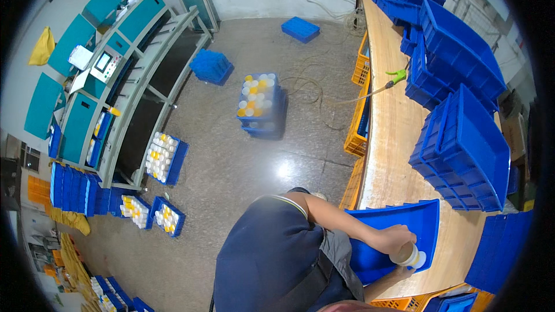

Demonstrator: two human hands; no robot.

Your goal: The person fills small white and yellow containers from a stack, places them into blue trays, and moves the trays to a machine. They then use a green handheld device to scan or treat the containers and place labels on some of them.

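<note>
Bottle (pixel 414 259) in both hands over a blue crate (pixel 419 225) on a wooden table (pixel 454 242).
In the head view, the left hand (pixel 396 238) curls around the bottle from above; the right hand (pixel 400 275) touches it from below, its grip too hidden to tell. Stacked crates (pixel 457 153) line the table; white and yellow bottles (pixel 257 92) fill another crate mid-floor.

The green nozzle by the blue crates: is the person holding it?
No, the green nozzle is away from the person's left hand, which holds a pale container, and right hand, close beside that container.
</note>
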